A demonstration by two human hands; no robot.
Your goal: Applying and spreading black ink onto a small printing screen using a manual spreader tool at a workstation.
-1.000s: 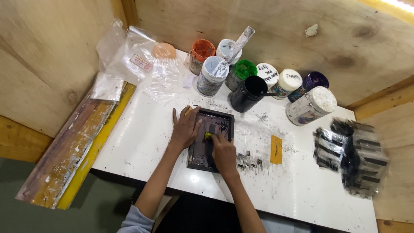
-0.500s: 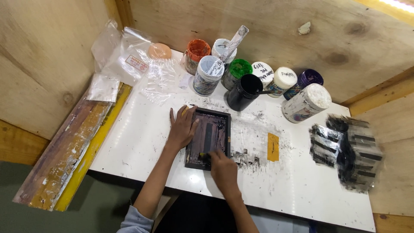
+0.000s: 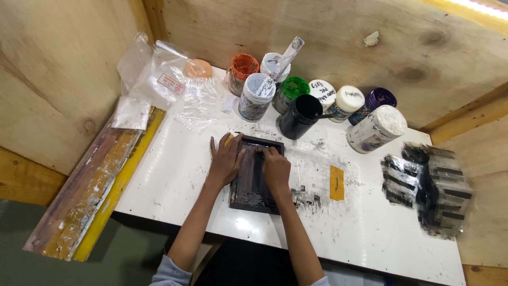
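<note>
Head view, dark frame [image 3: 254, 185] under both hands' fingers [image 3: 233, 145], seemingly flat.

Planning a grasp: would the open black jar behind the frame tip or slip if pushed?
The open black jar is taller than wide, so a high push might tip it. Its lid is off, so contents could spill. Paint smears on the white table suggest it may be slick.

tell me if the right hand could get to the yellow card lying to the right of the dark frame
Probably yes. The right hand rests on the dark frame, and the yellow card lies flat on the white table just beside it, with only ink smears between them.
</note>
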